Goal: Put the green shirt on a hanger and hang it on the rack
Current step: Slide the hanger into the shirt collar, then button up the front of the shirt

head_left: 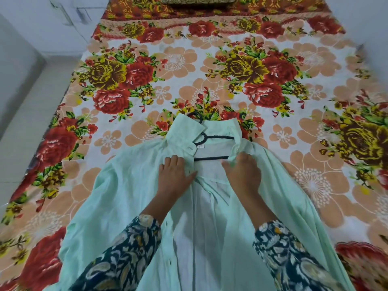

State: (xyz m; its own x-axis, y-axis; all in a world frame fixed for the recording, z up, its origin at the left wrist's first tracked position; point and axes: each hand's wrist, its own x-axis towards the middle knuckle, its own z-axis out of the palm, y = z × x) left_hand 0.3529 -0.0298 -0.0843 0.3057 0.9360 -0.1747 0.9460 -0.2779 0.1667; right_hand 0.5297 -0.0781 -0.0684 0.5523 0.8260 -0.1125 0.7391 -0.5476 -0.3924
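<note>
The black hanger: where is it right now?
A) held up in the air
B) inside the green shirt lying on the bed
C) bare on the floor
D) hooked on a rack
B: the black hanger shows in the open neck of the green shirt, its hook poking out past the collar, and the shirt lies flat on the flowered bedsheet.

Pale mint green shirt [117, 206], whitish on the inside, with a black hanger [218, 137]. The bedsheet [189, 66] is printed with red and mustard-yellow roses, green leaves and peach blossoms on white. The person's sleeves [126, 259] are dark navy with a cream floral print.
</note>
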